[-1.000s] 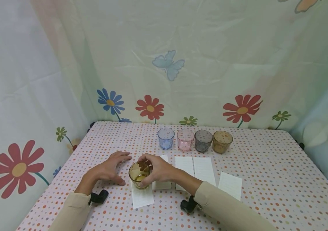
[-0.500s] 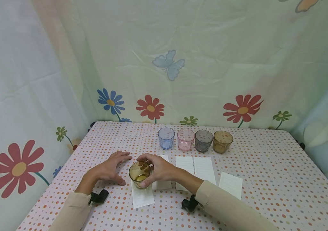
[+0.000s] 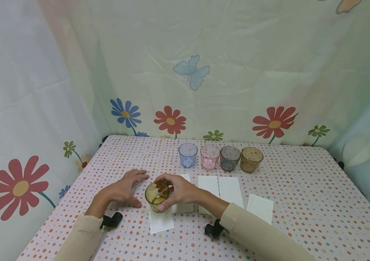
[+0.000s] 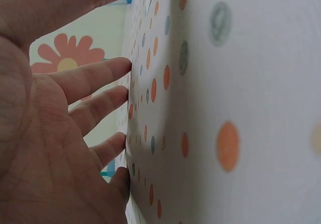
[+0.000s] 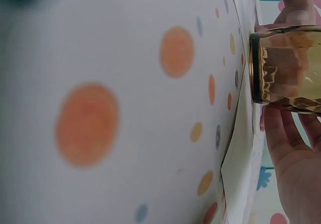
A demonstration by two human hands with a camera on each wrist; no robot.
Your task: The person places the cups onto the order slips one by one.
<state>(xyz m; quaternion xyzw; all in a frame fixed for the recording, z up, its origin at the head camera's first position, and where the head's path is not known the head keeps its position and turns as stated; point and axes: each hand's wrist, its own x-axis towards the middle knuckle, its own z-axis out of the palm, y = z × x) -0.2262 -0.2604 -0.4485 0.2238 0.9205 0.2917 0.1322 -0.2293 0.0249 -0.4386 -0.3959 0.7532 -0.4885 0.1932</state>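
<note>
An amber glass tumbler (image 3: 154, 197) stands upright on the far part of a white lined paper slip (image 3: 161, 224). My right hand (image 3: 181, 190) grips it from the right, thumb at the near side and fingers round the far side. In the right wrist view the tumbler (image 5: 286, 68) shows side-on, with its base close to the paper. Left of the tumbler, my left hand (image 3: 124, 189) rests on the table, apart from the glass and holding nothing. Its fingers (image 4: 98, 78) are spread, fingertips against the dotted cloth in the left wrist view.
Across the back stand a blue tumbler (image 3: 188, 156), a pink tumbler (image 3: 210, 158), a grey tumbler (image 3: 230, 159) and a brown tumbler (image 3: 251, 160). More paper slips lie to the right, among them one set apart (image 3: 260, 208). A dotted cloth (image 3: 305, 217) covers the table.
</note>
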